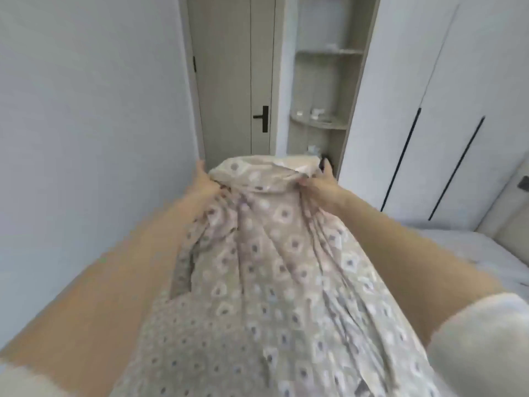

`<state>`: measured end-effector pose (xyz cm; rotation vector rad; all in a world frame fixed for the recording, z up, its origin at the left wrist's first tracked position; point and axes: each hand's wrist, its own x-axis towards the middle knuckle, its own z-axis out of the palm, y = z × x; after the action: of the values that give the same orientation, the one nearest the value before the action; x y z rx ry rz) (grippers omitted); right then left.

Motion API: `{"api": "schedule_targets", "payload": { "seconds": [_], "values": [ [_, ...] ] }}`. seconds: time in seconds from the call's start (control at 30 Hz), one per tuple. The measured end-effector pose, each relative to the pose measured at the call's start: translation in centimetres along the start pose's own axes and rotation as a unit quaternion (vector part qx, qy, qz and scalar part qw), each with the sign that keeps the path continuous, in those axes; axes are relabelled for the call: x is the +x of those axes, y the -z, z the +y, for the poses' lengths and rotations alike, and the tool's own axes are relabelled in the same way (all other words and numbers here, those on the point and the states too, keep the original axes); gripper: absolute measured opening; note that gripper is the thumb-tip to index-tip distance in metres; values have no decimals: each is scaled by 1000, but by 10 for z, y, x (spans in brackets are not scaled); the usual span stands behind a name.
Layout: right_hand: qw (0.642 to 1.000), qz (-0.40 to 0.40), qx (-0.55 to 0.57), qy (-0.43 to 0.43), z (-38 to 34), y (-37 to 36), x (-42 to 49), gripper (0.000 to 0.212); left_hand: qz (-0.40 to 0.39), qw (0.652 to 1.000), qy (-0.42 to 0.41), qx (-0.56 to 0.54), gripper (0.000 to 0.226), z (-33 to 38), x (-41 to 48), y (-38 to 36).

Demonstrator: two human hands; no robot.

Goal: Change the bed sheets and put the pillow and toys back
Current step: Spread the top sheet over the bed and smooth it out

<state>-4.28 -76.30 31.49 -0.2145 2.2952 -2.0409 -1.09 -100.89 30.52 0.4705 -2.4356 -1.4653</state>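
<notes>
A plain pale wall (86, 110) fills the left side. In front of it the person's bare left arm reaches forward. The left hand (204, 181) grips the upper left part of the sheet (266, 253), with its fingers curled into the bunched cloth and the thumb sticking up.

The sheet is beige with a repeated pattern of pale rounded shapes with dark centres. It is held up in the air between the two arms, gathered into folds at the top where the hands hold it. From there it falls in a wide, creased drape toward the person, reaching the bottom edge of the view.

Behind the sheet stands a closed light door (229, 81) with a black handle (264, 118). Just to the right of the door is an open set of shelves (320, 121) holding a few small clear items, too blurred to name.

The right hand (319, 186) grips the upper right part of the sheet. Its fingers are closed on a fold of cloth and the thumb is raised. A white sleeve (481, 339) covers the upper part of the right arm.

Further right is a white wardrobe (400, 96) with long thin black handles. Below it, the near corner of a bed (458, 247) shows a bare white surface. The sheet is off this surface, in the person's hands, to the left of the bed's corner.
</notes>
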Motion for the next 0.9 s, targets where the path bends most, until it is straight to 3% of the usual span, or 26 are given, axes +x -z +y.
{"api": "schedule_targets", "payload": {
  "seconds": [0.03, 0.07, 0.13, 0.2, 0.33, 0.53, 0.7, 0.77, 0.9],
  "values": [
    [998, -26, 35, 40, -17, 2, 26, 100, 23, 998, -11, -54, 92, 21, 25, 8],
    [995, -48, 0, 84, -24, -1, 39, 102, 31, 999, -6, -32, 117, 33, 32, 11],
    [992, -64, -62, 87, -41, -11, 54, 89, 58, 997, -36, 28, 129, 56, 51, 16],
    [991, -82, -93, 44, -20, -17, 59, 66, 55, 995, -51, 67, 109, 40, 52, -1],
    [979, -105, -167, -54, 68, -6, 54, 43, -49, 991, -99, 80, 59, -27, 37, -54],
    [940, -129, -230, -218, 208, 36, 1, 35, -209, 968, 94, 103, 64, -144, -11, -156],
    [890, -167, -301, -299, 306, 68, -58, 33, -275, 925, 250, 73, 50, -223, -82, -229],
    [871, -166, -330, -325, 345, 77, -82, 30, -294, 900, 309, 87, 47, -254, -122, -260],
    [829, -197, -375, -364, 406, 92, -128, 32, -333, 809, 481, 55, 31, -311, -196, -309]
  ]
}}
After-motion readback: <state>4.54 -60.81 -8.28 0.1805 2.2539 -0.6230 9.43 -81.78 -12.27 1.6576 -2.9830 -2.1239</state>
